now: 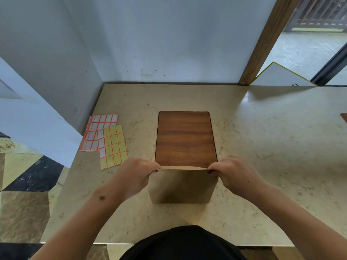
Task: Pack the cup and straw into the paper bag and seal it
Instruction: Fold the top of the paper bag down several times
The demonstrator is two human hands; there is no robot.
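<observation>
Brown paper bag (183, 184) is standing on the counter (262, 147) before me; my left hand (139, 174) and right hand (232, 172) are pinching its top corners. Judged: folding stage. Next, a label sheet (112, 147). Cup and straw are not showing.

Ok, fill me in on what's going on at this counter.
A person stands a brown paper bag upright on the stone counter, the left hand and the right hand pinching its top corners, the top edge pressed flat. No cup or straw shows; the bag hides its contents. Label sticker sheets lie to the left, untouched, and a wooden board lies just behind the bag.
</observation>
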